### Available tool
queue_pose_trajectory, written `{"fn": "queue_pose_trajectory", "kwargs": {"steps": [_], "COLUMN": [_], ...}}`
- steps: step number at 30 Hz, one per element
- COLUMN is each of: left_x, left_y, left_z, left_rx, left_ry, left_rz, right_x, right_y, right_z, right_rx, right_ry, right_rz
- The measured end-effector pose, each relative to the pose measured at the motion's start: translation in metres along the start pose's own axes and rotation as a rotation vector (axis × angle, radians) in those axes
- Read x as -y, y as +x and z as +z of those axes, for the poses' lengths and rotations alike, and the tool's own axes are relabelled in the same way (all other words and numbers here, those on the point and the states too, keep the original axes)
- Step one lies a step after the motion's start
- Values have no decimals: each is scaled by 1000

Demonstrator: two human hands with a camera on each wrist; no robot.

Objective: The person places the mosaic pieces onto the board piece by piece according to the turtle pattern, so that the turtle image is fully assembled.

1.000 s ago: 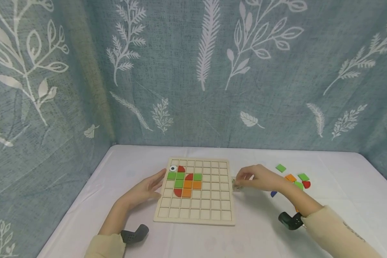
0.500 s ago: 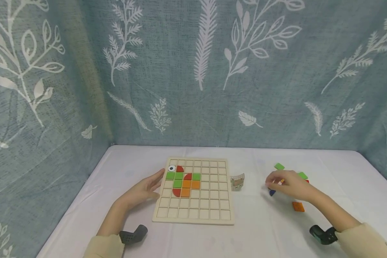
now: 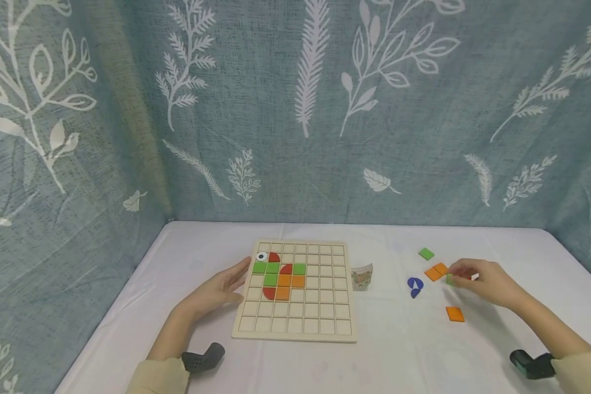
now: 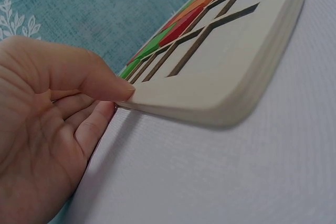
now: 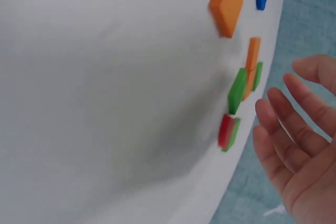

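We see the right hand [image 3: 485, 280] gone past the blue pieces [image 3: 415, 293], now uncovered, to a green piece [image 3: 450, 279] toward the right edge of the table [image 3: 384, 345]; its fingers spread loosely, seemingly empty, though contact is hard to judge. The board [image 3: 327, 326], nearer the table's left edge, gains nothing; the left hand [image 3: 214, 288], relaxed, touches its rim.

Wears a pale cream left sleeve [image 3: 160, 377] and a matching right sleeve [image 3: 583, 373], matte and plain, stopping well short of the left hand [image 3: 220, 290] and right hand [image 3: 485, 280]. Carries a dark grey left wrist unit [image 3: 204, 358], bent like an elbow, rounded at the free end, perhaps pricked with tiny dots. Has a near-black right wrist unit [image 3: 533, 366] too, similarly bent, tinged green near the rounded end.
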State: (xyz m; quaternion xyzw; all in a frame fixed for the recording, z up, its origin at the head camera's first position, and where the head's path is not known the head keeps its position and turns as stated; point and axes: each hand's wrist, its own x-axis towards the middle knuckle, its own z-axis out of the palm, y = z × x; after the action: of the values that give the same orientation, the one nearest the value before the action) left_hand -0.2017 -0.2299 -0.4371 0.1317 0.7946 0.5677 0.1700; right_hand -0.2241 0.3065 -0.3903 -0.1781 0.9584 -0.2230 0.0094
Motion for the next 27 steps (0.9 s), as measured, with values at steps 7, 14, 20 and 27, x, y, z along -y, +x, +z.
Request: {"fn": "queue_pose_trajectory", "kwargs": {"steps": [7,14,20,27], "left_x": [-1,-2,0,1], "left_y": [1,1,0,0], "left_z": [0,0,-1,-1], "left_rx": [6,1,8,5], "left_ry": [1,-5,-12,2], "left_rz": [-7,-7,-3,1], "right_x": [-9,-14,-15,-13], "right_y": [2,6,7,8], "right_z": [-2,-2,2,5], "right_rx": [10,12,23,35], "right_ry": [-31,-54,-74,-97], "right_rz": [42,24,40,49]}}
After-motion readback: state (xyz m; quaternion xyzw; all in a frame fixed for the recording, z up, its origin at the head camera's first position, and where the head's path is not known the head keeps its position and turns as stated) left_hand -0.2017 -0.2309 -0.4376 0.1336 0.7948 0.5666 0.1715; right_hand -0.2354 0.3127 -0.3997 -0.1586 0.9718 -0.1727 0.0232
